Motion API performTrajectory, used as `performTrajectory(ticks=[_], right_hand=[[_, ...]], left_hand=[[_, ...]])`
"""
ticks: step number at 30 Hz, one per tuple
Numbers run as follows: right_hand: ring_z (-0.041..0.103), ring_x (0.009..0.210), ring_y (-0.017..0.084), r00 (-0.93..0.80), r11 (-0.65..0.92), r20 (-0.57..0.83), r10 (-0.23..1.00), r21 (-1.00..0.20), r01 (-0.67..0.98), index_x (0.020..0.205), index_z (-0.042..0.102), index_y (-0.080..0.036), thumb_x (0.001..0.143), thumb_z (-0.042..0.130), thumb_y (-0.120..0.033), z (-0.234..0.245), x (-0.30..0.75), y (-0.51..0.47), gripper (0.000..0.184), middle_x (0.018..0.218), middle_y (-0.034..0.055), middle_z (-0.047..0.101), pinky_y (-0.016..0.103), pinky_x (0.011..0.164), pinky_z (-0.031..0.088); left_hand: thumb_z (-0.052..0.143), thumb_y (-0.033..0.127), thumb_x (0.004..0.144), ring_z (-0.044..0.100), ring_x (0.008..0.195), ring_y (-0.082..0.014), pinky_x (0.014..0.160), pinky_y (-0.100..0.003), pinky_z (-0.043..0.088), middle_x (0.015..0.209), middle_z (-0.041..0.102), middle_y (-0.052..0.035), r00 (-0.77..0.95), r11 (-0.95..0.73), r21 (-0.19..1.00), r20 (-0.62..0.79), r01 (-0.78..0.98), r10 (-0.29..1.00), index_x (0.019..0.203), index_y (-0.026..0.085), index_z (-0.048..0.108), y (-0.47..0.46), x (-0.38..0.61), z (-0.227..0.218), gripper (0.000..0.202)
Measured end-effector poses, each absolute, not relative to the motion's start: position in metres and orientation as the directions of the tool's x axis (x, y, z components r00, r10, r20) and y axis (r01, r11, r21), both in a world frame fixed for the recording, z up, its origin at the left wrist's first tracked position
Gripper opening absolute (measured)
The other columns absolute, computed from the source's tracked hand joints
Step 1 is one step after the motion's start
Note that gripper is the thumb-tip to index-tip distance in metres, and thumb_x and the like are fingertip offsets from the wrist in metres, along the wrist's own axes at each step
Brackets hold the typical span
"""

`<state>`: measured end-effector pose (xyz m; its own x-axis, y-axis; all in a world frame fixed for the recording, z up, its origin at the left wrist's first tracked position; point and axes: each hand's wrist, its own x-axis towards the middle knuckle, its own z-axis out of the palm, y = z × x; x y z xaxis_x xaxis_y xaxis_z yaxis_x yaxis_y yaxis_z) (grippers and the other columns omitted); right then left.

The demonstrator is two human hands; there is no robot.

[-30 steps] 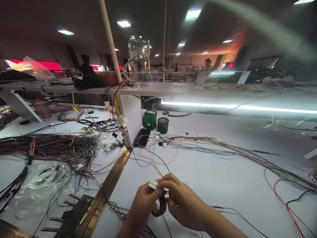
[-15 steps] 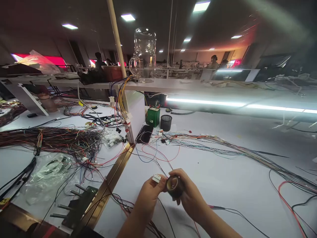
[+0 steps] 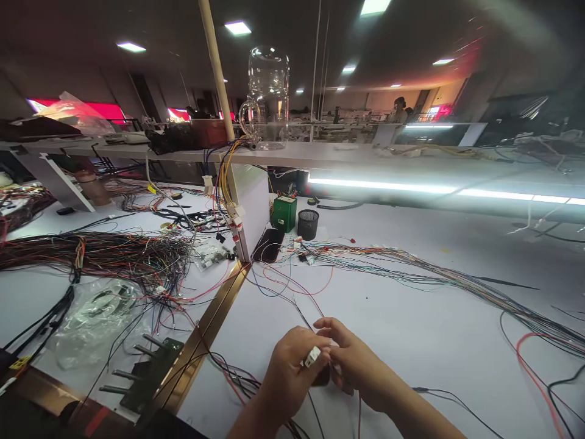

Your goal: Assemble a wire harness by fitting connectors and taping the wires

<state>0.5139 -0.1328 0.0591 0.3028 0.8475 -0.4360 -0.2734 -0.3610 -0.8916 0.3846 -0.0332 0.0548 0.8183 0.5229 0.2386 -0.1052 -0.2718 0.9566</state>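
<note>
My left hand (image 3: 289,369) is closed around a small white plastic connector (image 3: 312,356), which sticks out between thumb and fingers. Right up against it is my right hand (image 3: 359,363), its fingers curled in close to the connector. Between and below the two hands, a dark roll of tape (image 3: 322,377) shows only in part; most of it is hidden by the fingers. Several thin wires run past the hands, and a bundle of dark wires (image 3: 242,387) lies beneath my left forearm.
A long wire bundle (image 3: 411,259) stretches across the table to the right. Behind it stand a green box (image 3: 284,214) and a black mesh cup (image 3: 308,225), with a phone (image 3: 269,246) beside them. On the left lie a dark pegged block (image 3: 148,372) and a thick heap of wires (image 3: 132,262).
My left hand has rolled over and moved right, tilting the connector. The tape roll has dropped lower and is now largely covered by the hands, which are closer together.
</note>
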Motion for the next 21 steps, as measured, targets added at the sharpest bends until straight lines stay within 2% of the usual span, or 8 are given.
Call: performTrajectory(ticks=[3,6,8,10,13,15,18,21], right_hand=[[0.046,0.046,0.007,0.393,-0.174,-0.182,0.901,-0.983,-0.055,0.112,0.048,-0.028,0.086,0.048,-0.034,0.056,0.511,-0.144,0.027,0.104,0.0026,0.053,0.021,0.042,0.038],[0.054,0.064,0.013,0.28,0.034,0.11,0.954,-0.964,0.262,0.118,0.053,-0.031,0.088,0.046,-0.029,0.051,0.509,-0.155,0.03,0.114,0.0069,0.048,0.029,0.06,0.049],[0.057,0.073,0.016,0.22,0.091,0.197,0.956,-0.905,0.416,0.12,0.056,-0.035,0.085,0.05,-0.025,0.047,0.507,-0.157,0.038,0.122,0.0076,0.042,0.031,0.064,0.05],[0.058,0.074,0.017,0.255,0.084,0.228,0.94,-0.877,0.473,0.113,0.062,-0.036,0.083,0.053,-0.024,0.044,0.505,-0.156,0.034,0.12,0.0071,0.042,0.032,0.063,0.05],[0.056,0.064,0.017,0.435,0.025,0.171,0.884,-0.947,0.321,0.104,0.061,-0.029,0.089,0.049,-0.036,0.041,0.503,-0.149,0.02,0.102,0.0076,0.052,0.031,0.056,0.049],[0.052,0.054,0.015,0.548,-0.052,-0.02,0.836,-0.998,0.043,0.104,0.054,-0.025,0.092,0.046,-0.048,0.04,0.502,-0.144,0.027,0.084,0.0044,0.055,0.027,0.046,0.044],[0.049,0.048,0.013,0.561,-0.142,-0.301,0.771,-0.94,-0.309,0.104,0.049,-0.024,0.088,0.05,-0.058,0.037,0.504,-0.135,0.038,0.075,-0.0002,0.057,0.022,0.041,0.038],[0.056,0.055,0.017,0.55,-0.207,-0.33,0.767,-0.939,-0.275,0.112,0.047,-0.025,0.087,0.051,-0.05,0.032,0.511,-0.13,0.035,0.079,0.0001,0.06,0.026,0.046,0.044]], left_hand=[[0.061,0.039,0.084,0.056,0.077,-0.019,0.074,-0.031,0.044,0.085,0.063,-0.0074,0.8,-0.018,0.999,0.033,-0.028,0.599,0.098,0.018,0.07,-0.035,0.387,0.054,0.027],[0.064,0.042,0.081,0.051,0.067,-0.0135,0.065,-0.026,0.04,0.074,0.057,-0.0014,0.821,0.272,0.962,-0.129,-0.033,0.557,0.092,0.016,0.065,-0.037,0.391,0.051,0.028],[0.065,0.042,0.08,0.051,0.067,-0.0129,0.066,-0.025,0.039,0.071,0.055,0.0003,0.838,0.423,0.905,-0.192,-0.051,0.511,0.088,0.015,0.063,-0.038,0.393,0.05,0.028],[0.064,0.043,0.081,0.051,0.067,-0.013,0.067,-0.025,0.039,0.07,0.056,-0.0001,0.848,0.501,0.863,-0.222,-0.059,0.481,0.086,0.015,0.063,-0.039,0.394,0.049,0.028],[0.065,0.044,0.079,0.048,0.064,-0.0122,0.064,-0.025,0.037,0.068,0.055,-0.0013,0.83,0.493,0.866,-0.21,-0.087,0.516,0.082,0.013,0.065,-0.041,0.397,0.047,0.032],[0.069,0.045,0.076,0.047,0.061,-0.0116,0.062,-0.025,0.037,0.068,0.056,-0.0025,0.8,0.476,0.872,-0.2,-0.118,0.565,0.081,0.011,0.066,-0.041,0.4,0.046,0.034],[0.074,0.046,0.071,0.048,0.059,-0.0112,0.061,-0.026,0.038,0.071,0.06,-0.0041,0.769,0.485,0.866,-0.227,-0.121,0.598,0.084,0.011,0.067,-0.039,0.402,0.042,0.038],[0.08,0.041,0.064,0.053,0.063,-0.0127,0.068,-0.029,0.041,0.073,0.061,-0.0035,0.729,0.514,0.85,-0.277,-0.119,0.626,0.089,0.012,0.067,-0.037,0.402,0.037,0.041]])
